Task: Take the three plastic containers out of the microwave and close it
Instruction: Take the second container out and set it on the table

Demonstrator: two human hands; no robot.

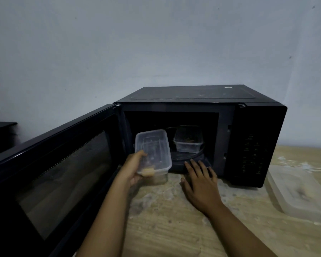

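Left hand (132, 168) grips a tilted plastic container (152, 151) at the open microwave (193, 112); right hand (200, 184) lies flat, empty, fingers spread.

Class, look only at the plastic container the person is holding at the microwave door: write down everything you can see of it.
The held container is a clear, rectangular plastic tub with rounded corners and a rimmed lid on it. It is tilted, its top facing the camera, in front of the open microwave, at the left of the opening. The left hand grips its lower left corner, thumb on top. Something pale shows at its lower edge; what it is cannot be told.
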